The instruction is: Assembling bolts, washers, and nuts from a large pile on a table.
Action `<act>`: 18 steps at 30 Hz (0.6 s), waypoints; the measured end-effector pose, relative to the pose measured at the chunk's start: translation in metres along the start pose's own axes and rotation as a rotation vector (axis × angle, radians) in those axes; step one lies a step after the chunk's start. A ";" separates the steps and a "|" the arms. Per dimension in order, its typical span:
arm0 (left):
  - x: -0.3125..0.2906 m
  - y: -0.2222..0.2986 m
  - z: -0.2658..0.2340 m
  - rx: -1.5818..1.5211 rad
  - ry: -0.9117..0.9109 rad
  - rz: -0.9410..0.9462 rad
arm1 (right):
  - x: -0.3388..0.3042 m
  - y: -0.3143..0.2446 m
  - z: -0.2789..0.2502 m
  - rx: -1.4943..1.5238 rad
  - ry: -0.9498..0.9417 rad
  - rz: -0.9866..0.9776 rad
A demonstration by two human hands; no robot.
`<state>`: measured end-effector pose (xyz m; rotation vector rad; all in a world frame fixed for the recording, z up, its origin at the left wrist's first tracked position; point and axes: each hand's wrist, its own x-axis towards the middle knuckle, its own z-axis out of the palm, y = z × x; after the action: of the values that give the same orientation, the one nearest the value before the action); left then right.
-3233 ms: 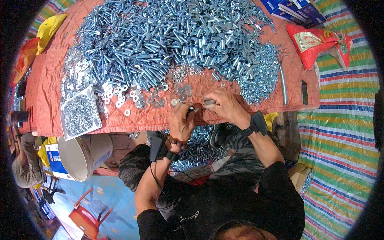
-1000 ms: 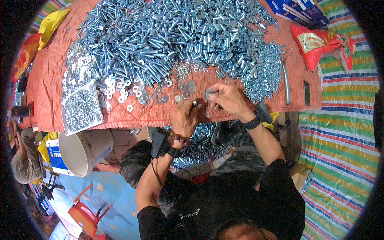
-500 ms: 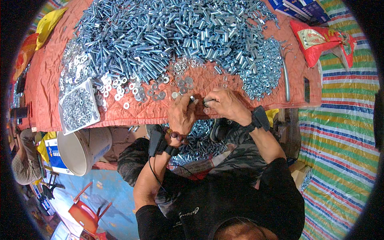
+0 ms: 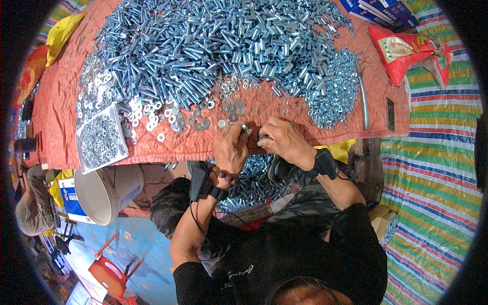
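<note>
My left hand point(image 4: 231, 150) is closed around a small shiny metal bolt point(image 4: 244, 127), whose end shows at the fingertips; the rest is hidden. Just to its right, my right hand point(image 4: 284, 140) pinches something small and dark between thumb and fingers, too covered to name. Both hands are over the near edge of the red quilted cloth point(image 4: 168, 147). Loose flat washers point(image 4: 205, 123) lie beyond my left hand, with thinner rings point(image 4: 231, 84) farther off. A heap of nuts point(image 4: 330, 101) is beyond my right hand.
A big heap of metal bolts and sleeves point(image 4: 218, 46) covers the far side. At left stands a white tray of washers point(image 4: 123, 147), above a white bucket point(image 4: 91, 195). A metal rod point(image 4: 365, 101) and a red bag point(image 4: 401, 53) lie at right. More metal pieces point(image 4: 254, 188) sit below the edge.
My right hand has turned and drawn slightly toward the left, its fingers curling in more. The left hand stays nearly in place with the bolt.
</note>
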<state>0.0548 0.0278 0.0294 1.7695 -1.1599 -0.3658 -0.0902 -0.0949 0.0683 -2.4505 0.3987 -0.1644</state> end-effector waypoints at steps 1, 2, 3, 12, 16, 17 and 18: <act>0.000 0.000 0.000 0.000 0.001 0.001 | 0.000 0.000 0.000 -0.001 0.001 -0.001; 0.001 0.002 -0.001 -0.028 0.001 -0.005 | 0.000 0.000 0.001 0.043 0.012 0.038; 0.001 0.003 -0.002 -0.057 0.001 -0.010 | 0.001 0.000 0.003 0.087 0.023 0.078; -0.002 -0.005 0.000 -0.118 -0.032 -0.002 | 0.012 0.000 -0.006 0.887 0.084 0.517; -0.002 -0.001 -0.003 -0.101 -0.019 -0.024 | 0.024 -0.005 0.004 1.055 0.153 0.492; -0.002 -0.001 -0.003 -0.107 -0.027 -0.018 | 0.026 -0.006 0.007 1.054 0.152 0.491; -0.002 -0.002 -0.004 -0.112 -0.036 -0.012 | 0.028 -0.007 0.010 0.990 0.134 0.514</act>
<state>0.0572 0.0313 0.0295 1.6798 -1.1323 -0.4625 -0.0599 -0.0926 0.0655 -1.3241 0.7677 -0.2334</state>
